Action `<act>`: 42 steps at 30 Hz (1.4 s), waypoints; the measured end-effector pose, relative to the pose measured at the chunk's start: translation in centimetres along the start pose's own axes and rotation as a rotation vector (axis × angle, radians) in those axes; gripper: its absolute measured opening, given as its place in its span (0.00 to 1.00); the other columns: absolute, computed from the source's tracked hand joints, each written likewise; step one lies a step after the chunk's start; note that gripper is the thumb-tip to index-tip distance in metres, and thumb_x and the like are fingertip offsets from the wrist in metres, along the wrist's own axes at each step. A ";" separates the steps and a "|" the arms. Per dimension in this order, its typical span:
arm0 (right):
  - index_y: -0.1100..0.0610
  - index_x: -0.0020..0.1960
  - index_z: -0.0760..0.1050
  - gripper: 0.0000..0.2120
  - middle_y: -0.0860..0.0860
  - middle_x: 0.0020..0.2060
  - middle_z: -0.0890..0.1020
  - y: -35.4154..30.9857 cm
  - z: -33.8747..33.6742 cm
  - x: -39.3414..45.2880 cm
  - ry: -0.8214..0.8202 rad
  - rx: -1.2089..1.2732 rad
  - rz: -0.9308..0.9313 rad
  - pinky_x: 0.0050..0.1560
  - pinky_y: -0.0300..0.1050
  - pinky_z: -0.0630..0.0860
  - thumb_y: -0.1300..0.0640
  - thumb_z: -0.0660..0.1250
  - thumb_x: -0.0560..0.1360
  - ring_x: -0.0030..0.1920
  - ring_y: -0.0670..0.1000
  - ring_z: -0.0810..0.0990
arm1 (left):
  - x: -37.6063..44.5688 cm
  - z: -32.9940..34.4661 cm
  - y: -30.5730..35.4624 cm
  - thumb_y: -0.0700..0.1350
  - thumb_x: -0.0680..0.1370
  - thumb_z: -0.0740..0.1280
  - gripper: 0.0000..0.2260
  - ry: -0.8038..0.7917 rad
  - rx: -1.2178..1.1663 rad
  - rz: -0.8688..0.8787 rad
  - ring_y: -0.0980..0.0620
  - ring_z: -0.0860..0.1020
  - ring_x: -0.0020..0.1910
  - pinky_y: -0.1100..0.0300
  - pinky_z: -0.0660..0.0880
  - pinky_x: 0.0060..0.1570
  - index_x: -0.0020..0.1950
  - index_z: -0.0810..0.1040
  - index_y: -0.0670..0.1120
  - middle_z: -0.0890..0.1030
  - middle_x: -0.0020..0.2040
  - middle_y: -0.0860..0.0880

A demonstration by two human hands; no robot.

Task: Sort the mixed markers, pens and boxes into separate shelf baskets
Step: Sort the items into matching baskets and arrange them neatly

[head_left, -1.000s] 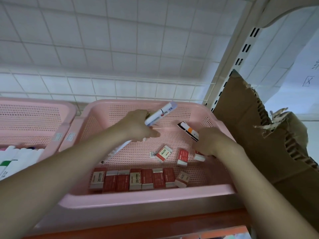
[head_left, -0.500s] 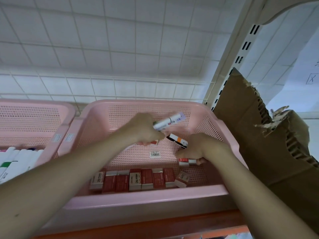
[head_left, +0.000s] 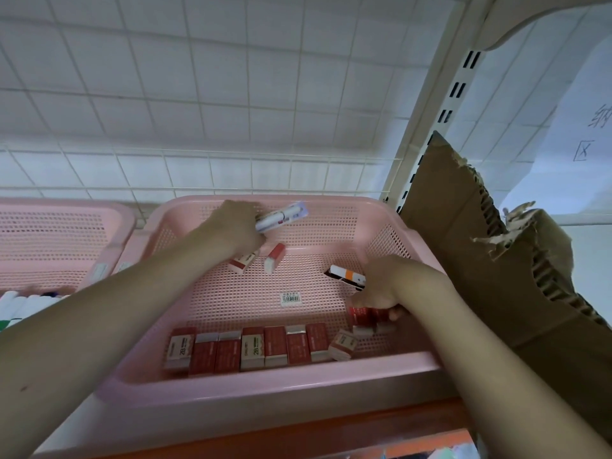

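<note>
Reaching into the pink basket (head_left: 271,389) on the shelf, both hands already have something in them. The left hand (head_left: 236,230) is curled round a white marker (head_left: 281,218), whose capped end sticks out to the right over the basket's back wall; two small red boxes (head_left: 256,260) lie loose just under its knuckles, and whether the fingers touch them cannot be told. The right hand (head_left: 384,286) holds a white marker with an orange band (head_left: 346,276) pinned against the upper fingers, while its lower fingers press down on a couple of red boxes (head_left: 367,318) near the basket's right side.

A neat row of red boxes (head_left: 251,347) stands along the front wall, one of them tipped at the right end. A white label (head_left: 291,298) sits on the mesh floor. A second pink basket (head_left: 59,236) to the left contains white markers (head_left: 20,303), so the two held markers likely belong there.

The boxes look like light card sleeves, stiff enough to pinch across their narrow sides without crushing, yet easy to knock over or scatter. The markers look rigid, smooth plastic and likely slippery; gripping mid-barrel keeps them from pivoting. Carrying a marker and boxes in one hand risks dropping either. Torn cardboard (head_left: 496,260) leans against the basket's right side.
</note>
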State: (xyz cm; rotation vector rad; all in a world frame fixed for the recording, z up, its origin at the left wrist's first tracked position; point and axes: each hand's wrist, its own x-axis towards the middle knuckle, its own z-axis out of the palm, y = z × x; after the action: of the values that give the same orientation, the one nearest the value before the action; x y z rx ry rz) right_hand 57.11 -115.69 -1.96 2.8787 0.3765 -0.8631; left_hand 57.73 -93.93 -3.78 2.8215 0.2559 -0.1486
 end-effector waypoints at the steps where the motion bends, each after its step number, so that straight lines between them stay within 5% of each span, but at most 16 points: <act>1: 0.57 0.37 0.68 0.16 0.49 0.27 0.75 0.0 -0.1 0.0 0.028 0.014 -0.015 0.25 0.36 0.69 0.47 0.65 0.76 0.22 0.44 0.73 | 0.0 -0.1 0.2 0.49 0.75 0.68 0.09 0.027 -0.096 0.044 0.56 0.74 0.30 0.64 0.67 0.26 0.54 0.74 0.51 0.75 0.37 0.52; 6: 0.55 0.34 0.67 0.16 0.48 0.27 0.74 -0.5 0.4 -0.2 0.026 0.119 -0.118 0.26 0.36 0.68 0.48 0.68 0.73 0.15 0.40 0.71 | -0.3 1.3 1.9 0.46 0.73 0.71 0.10 -0.107 -0.162 0.041 0.58 0.73 0.22 0.68 0.65 0.19 0.50 0.76 0.44 0.80 0.34 0.49; 11: 0.55 0.36 0.67 0.17 0.49 0.26 0.74 -0.9 1.0 -1.0 0.004 0.114 -0.153 0.23 0.33 0.66 0.44 0.69 0.72 0.18 0.43 0.70 | -0.6 1.4 1.5 0.40 0.72 0.70 0.13 -0.170 -0.261 0.015 0.51 0.76 0.27 0.66 0.68 0.22 0.56 0.76 0.41 0.83 0.41 0.42; 16: 0.55 0.38 0.70 0.14 0.50 0.28 0.75 -1.8 1.4 -1.1 -0.086 0.044 -0.173 0.25 0.35 0.68 0.45 0.66 0.74 0.22 0.45 0.72 | -1.6 1.7 0.8 0.44 0.76 0.66 0.06 -0.125 0.010 0.138 0.50 0.80 0.41 0.62 0.71 0.33 0.51 0.77 0.45 0.83 0.44 0.48; 22: 0.56 0.40 0.70 0.10 0.50 0.28 0.73 -2.1 1.7 -1.3 -0.119 0.087 -0.167 0.22 0.33 0.67 0.51 0.65 0.74 0.20 0.45 0.71 | -2.0 1.6 -0.1 0.52 0.75 0.68 0.11 -0.044 0.188 0.120 0.49 0.72 0.39 0.58 0.70 0.39 0.51 0.78 0.46 0.72 0.43 0.48; 28: 0.56 0.42 0.72 0.11 0.48 0.30 0.76 -2.0 1.4 -1.5 0.089 0.210 -0.186 0.22 0.33 0.67 0.49 0.69 0.73 0.25 0.44 0.73 | -1.7 1.5 -0.9 0.55 0.74 0.68 0.13 -0.060 0.168 0.202 0.48 0.73 0.43 0.59 0.68 0.40 0.51 0.75 0.48 0.69 0.44 0.49; 32: 0.54 0.40 0.69 0.14 0.50 0.30 0.76 -1.7 1.8 -1.6 0.049 0.166 -0.175 0.26 0.36 0.69 0.45 0.66 0.75 0.25 0.45 0.74 | -1.8 1.1 -1.0 0.52 0.71 0.72 0.13 -0.210 0.215 0.260 0.50 0.71 0.43 0.59 0.65 0.38 0.44 0.69 0.49 0.69 0.38 0.54; 38: 0.54 0.40 0.68 0.07 0.49 0.34 0.72 -0.2 0.9 -0.6 0.290 0.113 -0.098 0.28 0.38 0.61 0.54 0.62 0.76 0.35 0.49 0.71 | -2.1 0.0 -0.8 0.43 0.70 0.72 0.13 -0.321 0.181 0.302 0.47 0.77 0.48 0.54 0.73 0.47 0.44 0.68 0.51 0.78 0.46 0.49; 42: 0.57 0.49 0.75 0.09 0.51 0.36 0.75 -0.3 1.7 -0.4 0.088 -0.028 -0.053 0.28 0.38 0.64 0.52 0.63 0.77 0.35 0.50 0.73 | -2.0 -0.3 -0.4 0.38 0.71 0.70 0.10 -0.408 0.176 0.303 0.51 0.76 0.35 0.57 0.74 0.39 0.47 0.74 0.50 0.81 0.46 0.47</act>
State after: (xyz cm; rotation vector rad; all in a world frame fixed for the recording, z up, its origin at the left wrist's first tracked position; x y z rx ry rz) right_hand 55.86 -115.72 -3.15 2.8995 0.4723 -0.7342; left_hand 55.71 -93.75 -3.31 2.8717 -0.2862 -0.6942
